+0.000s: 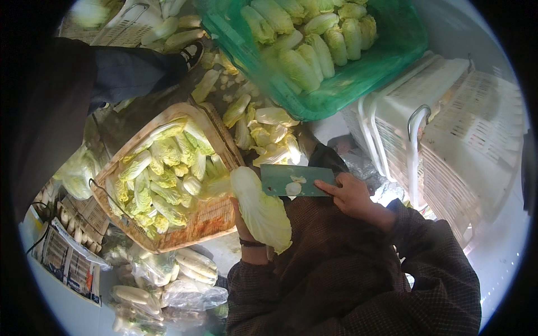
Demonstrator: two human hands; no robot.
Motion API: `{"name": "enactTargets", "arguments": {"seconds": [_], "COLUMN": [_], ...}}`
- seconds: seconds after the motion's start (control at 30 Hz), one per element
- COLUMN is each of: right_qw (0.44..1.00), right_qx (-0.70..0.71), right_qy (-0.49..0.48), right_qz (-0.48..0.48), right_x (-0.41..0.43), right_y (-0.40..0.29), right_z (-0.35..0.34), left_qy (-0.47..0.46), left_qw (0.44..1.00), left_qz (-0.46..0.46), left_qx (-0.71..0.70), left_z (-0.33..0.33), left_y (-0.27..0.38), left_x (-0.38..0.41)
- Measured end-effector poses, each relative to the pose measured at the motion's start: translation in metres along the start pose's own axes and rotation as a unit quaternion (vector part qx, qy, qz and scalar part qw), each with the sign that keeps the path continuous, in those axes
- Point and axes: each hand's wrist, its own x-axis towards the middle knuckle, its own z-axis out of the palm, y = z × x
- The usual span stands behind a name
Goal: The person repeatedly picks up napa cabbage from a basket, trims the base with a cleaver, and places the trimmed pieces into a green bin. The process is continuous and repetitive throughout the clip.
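Observation:
A napa cabbage [260,206] rests in my left hand [243,222], whose fingers are mostly hidden behind it. Its pale stem end points away from me and the leafy end lies over my wrist. My right hand [353,195] grips a cleaver [300,170], index finger stretched along the blade. The broad blade lies just right of the cabbage, with small pale cabbage scraps stuck on it; whether the edge touches the cabbage I cannot tell. Left of my hands stands an orange plastic crate [206,218] holding several yellow-green cabbages [168,151].
A green tub [357,88] of cabbages stands ahead. Loose trimmed leaves [269,134] cover the floor below it. White plastic crates [454,159] with metal handles are at right. Bagged white radishes [193,266] lie lower left. Another person's leg [138,69] is at upper left.

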Motion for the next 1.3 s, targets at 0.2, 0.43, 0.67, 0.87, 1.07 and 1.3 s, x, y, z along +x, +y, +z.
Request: {"name": "enactTargets", "arguments": {"seconds": [0.2,0.43,0.67,0.87,1.07,1.3], "right_qw": [0.997,0.955,0.957,0.922,0.884,0.786], "right_qx": [-0.029,0.286,0.214,0.356,0.460,0.586], "right_qy": [0.071,-0.058,-0.092,-0.042,-0.033,-0.112], "right_qz": [-0.012,0.051,0.171,0.148,0.080,0.162], "right_x": [0.003,0.011,0.036,0.027,0.040,0.050], "right_y": [-0.005,-0.015,-0.002,-0.021,-0.053,-0.034], "right_z": [0.012,0.011,0.013,0.013,0.007,0.007], "left_qy": [0.064,0.094,0.005,-0.009,0.070,0.072], "left_qw": [0.990,0.971,0.831,0.775,0.711,0.907], "left_qz": [0.003,0.064,0.038,0.131,0.081,0.055], "left_qx": [0.122,0.210,0.555,0.618,0.695,0.412], "left_z": [0.000,-0.026,-0.035,-0.004,0.032,0.040], "left_y": [-0.012,-0.018,-0.019,-0.018,-0.028,-0.047], "left_x": [0.004,0.003,-0.015,-0.009,-0.011,-0.028]}}
